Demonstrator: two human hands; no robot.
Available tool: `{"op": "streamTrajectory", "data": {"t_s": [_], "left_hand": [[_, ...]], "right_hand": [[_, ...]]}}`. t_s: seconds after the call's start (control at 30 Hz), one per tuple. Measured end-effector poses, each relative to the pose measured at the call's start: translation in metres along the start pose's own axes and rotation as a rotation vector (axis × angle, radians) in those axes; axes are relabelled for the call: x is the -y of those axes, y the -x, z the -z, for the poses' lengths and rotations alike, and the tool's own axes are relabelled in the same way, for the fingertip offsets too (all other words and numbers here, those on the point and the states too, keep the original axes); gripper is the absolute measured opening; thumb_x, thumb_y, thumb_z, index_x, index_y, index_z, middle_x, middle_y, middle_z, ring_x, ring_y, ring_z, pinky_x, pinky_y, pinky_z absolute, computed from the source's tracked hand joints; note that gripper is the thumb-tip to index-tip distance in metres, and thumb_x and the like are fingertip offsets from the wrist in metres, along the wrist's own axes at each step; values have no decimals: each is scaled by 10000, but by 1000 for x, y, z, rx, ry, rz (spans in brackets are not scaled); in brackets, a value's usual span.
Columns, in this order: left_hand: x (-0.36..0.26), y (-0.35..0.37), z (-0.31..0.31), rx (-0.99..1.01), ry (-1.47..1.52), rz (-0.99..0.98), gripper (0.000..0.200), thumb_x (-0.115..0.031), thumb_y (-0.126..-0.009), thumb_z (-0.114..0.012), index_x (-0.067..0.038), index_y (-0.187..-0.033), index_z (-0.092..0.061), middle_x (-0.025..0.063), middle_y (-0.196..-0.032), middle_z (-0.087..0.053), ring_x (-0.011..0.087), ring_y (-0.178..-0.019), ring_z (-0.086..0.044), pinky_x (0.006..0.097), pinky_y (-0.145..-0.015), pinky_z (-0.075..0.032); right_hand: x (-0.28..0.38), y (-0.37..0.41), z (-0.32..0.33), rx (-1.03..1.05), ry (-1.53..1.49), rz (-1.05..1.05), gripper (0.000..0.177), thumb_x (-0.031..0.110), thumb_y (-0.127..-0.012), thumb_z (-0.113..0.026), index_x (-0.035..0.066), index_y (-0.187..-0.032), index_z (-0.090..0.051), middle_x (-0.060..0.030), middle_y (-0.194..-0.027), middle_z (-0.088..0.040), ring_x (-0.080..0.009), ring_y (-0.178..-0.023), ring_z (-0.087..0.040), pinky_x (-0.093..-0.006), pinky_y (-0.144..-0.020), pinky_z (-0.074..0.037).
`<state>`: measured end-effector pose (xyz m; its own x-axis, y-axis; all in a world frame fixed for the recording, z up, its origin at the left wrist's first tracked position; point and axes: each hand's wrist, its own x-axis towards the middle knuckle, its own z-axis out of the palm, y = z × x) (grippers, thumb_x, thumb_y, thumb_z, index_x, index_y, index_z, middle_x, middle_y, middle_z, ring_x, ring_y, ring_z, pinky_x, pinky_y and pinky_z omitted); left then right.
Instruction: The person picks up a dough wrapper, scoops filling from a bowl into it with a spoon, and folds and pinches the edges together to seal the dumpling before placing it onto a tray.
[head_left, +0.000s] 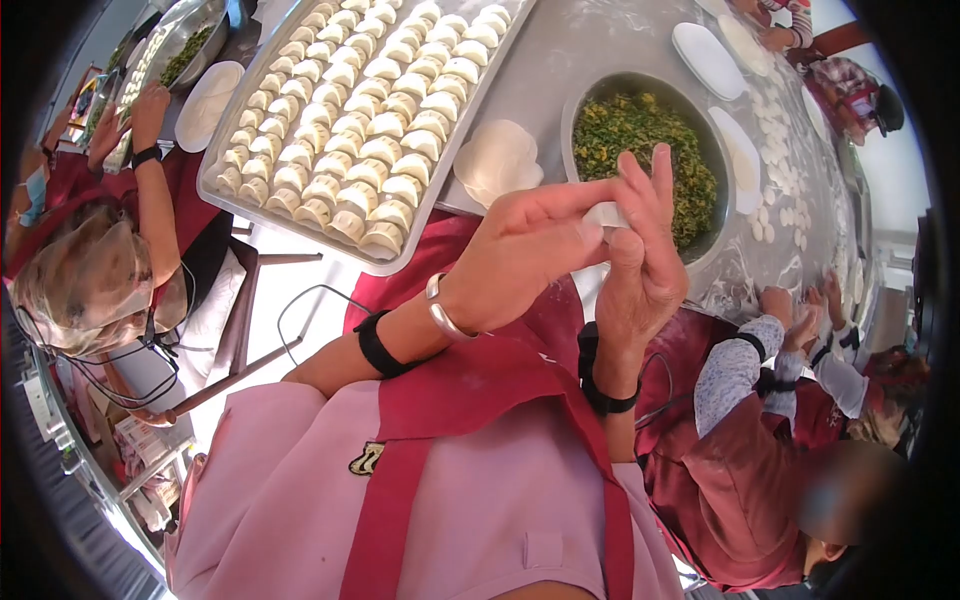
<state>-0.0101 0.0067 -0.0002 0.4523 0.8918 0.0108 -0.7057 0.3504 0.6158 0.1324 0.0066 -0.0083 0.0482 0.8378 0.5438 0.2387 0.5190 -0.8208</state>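
Note:
Between my two hands is a small white dumpling [606,215], mostly hidden by the fingers. My left hand [530,245], with a silver bangle at the wrist, pinches it from the left. On its other side my right hand [645,245] presses it with the thumb and fingers, some fingertips pointing up. Just beyond the hands stands a metal bowl [572,135] of chopped green and yellow filling [640,125]. A stack of round dough wrappers [497,160] lies left of the bowl. Further left, a metal tray [455,150] holds rows of folded dumplings.
Floury pieces of dough [775,160] lie on the metal table [560,50] at right. White oval dishes [708,60] stand behind the bowl. Co-workers in red aprons [740,480] sit close on the right, and another person [100,260] works at left. A stool [235,340] is at lower left.

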Motion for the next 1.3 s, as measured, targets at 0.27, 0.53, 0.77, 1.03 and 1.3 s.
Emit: {"op": "streamTrajectory", "data": {"t_s": [0.27, 0.53, 0.77, 1.03, 1.3], "left_hand": [[-1, -5, 4, -50, 246, 97, 387, -129, -1038, -450, 63, -1374, -456, 143, -1309, -560, 191, -1165, -580, 361, -1043, -476], [5, -2, 0, -34, 203, 78, 422, -83, -1028, -439, 27, -1434, -394, 130, -1365, -526, 206, -1225, -546, 386, -1093, -427], [3, -6, 7, 62, 306, 45, 452, -68, -1018, -449, 23, -1453, -368, 134, -1394, -493, 214, -1279, -502, 384, -1127, -391], [8, -5, 4, 83, 332, 40, 446, -57, -1012, -457, 35, -1442, -380, 147, -1418, -472, 230, -1320, -466, 396, -1154, -362], [3, -2, 4, 44, 318, 95, 444, -93, -1026, -442, 40, -1445, -375, 163, -1419, -466, 238, -1315, -474, 406, -1151, -366]], "right_hand": [[18, -10, -14, -51, 69, -79, 315, 232, -946, -620, -21, -1118, -690, -177, -1216, -665, -365, -1383, -403, -453, -1100, -347], [-7, -5, 7, 138, 274, 114, 345, 154, -981, -542, -35, -1263, -603, -178, -1368, -565, -372, -1401, -373, -412, -1064, -398], [9, -2, -8, -139, -69, -72, 285, 10, -857, -689, -46, -1135, -663, -195, -1307, -604, -377, -1361, -431, -410, -1027, -456], [-3, 2, -1, -185, -60, -13, 151, -15, -827, -708, -13, -978, -702, -139, -1062, -712, -342, -1234, -561, -466, -1089, -396], [-3, -2, 12, -14, 36, 10, 178, 10, -814, -724, -2, -991, -705, -130, -1034, -725, -322, -1241, -560, -501, -1105, -368]]}}
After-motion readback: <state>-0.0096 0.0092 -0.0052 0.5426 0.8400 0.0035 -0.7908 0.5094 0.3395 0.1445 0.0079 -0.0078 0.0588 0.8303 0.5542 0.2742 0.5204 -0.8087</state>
